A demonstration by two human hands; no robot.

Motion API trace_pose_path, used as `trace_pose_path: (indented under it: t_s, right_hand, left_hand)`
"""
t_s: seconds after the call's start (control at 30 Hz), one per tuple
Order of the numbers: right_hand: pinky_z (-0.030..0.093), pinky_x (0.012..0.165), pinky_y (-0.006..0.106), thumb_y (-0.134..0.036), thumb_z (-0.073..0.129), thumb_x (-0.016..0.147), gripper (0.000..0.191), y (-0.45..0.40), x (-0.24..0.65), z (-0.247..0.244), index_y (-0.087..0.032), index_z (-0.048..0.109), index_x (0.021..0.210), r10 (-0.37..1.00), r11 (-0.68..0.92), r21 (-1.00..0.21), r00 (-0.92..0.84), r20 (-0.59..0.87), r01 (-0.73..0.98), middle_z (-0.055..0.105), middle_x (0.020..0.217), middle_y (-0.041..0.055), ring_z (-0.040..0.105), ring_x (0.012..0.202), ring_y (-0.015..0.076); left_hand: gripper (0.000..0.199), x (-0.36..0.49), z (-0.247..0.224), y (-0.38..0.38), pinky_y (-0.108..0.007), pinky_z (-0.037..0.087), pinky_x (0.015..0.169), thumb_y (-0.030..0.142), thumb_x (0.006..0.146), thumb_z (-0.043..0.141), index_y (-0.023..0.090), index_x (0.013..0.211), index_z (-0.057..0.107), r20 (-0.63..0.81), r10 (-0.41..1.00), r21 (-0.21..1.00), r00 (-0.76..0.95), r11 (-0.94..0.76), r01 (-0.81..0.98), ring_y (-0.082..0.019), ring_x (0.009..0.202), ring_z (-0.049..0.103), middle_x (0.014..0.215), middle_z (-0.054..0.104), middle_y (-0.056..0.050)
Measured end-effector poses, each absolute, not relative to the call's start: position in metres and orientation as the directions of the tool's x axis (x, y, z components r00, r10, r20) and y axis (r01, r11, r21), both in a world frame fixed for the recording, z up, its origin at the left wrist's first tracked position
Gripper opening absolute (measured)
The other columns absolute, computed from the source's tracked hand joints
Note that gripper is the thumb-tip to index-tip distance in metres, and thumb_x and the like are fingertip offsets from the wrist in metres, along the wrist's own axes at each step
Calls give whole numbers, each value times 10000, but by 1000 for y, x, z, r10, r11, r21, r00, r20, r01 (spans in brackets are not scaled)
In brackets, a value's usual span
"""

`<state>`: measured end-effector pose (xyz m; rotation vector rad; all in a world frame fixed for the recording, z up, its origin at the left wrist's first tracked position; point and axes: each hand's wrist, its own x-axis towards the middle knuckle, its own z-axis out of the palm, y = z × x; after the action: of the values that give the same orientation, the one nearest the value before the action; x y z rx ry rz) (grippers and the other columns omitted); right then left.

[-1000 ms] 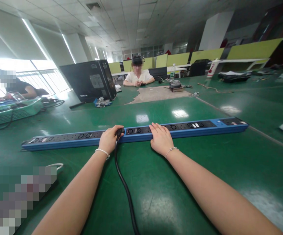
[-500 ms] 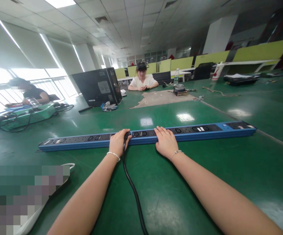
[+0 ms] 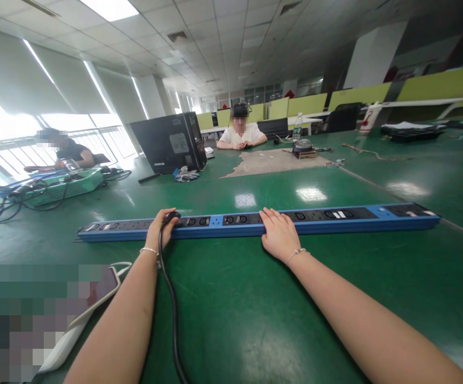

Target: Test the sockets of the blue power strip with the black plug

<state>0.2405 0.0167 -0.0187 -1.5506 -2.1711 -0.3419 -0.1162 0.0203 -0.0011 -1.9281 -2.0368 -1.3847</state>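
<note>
A long blue power strip (image 3: 216, 232) with a black socket face lies across the green table in front of me. My left hand (image 3: 161, 230) is closed around the black plug (image 3: 172, 217) of a power cord, over the sockets left of the strip's middle. Whether the plug sits in a socket is hidden. From it the black cord (image 3: 173, 298) runs down toward the bottom of the view. My right hand (image 3: 279, 232) rests on the strip right of the middle, fingers stretched over its top face, gripping nothing separate.
A tablet-like device (image 3: 102, 288), partly pixelated, stands at lower left with a white cable. Beyond the strip are a black computer case (image 3: 167, 144), gloves (image 3: 185, 174), a green basket (image 3: 71, 188) with cables and a round device (image 3: 302, 146). Two people sit farther back.
My left hand has moved left along the strip with the plug, uncovering sockets and a blue section. The right hand keeps its place on the strip; the view has shifted slightly.
</note>
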Motion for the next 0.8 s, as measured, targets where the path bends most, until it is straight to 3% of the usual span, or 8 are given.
trace_pose_path:
  t_s: [0.2,0.57,0.8]
  right_hand:
    - [220,1054,362,-161,444,748,579,17,241,-19,-101,464,1324,823,345,-48,-278,495,937,443,1399,80,371,1282,209]
    - [227,1050,369,-162,450,750,574,18,241,-20,-109,465,1321,823,345,-49,-276,497,937,445,1397,89,372,1280,212]
    - [220,1058,376,-168,449,756,574,17,239,-19,-118,454,1328,844,326,-64,-260,470,943,434,1404,92,351,1294,210]
  left_hand:
    - [450,-117,2,21,-370,478,774,473,752,520,207,1111,573,505,842,515,-188,-119,849,-221,806,624,888,668,-65]
    - [395,-118,-8,16,-366,469,821,451,773,516,224,1086,598,526,847,397,-81,-160,904,-233,882,619,937,666,-74]
    - [400,-112,-10,13,-333,480,774,452,790,505,210,1096,592,550,829,335,-99,-111,936,-210,772,630,797,658,-50]
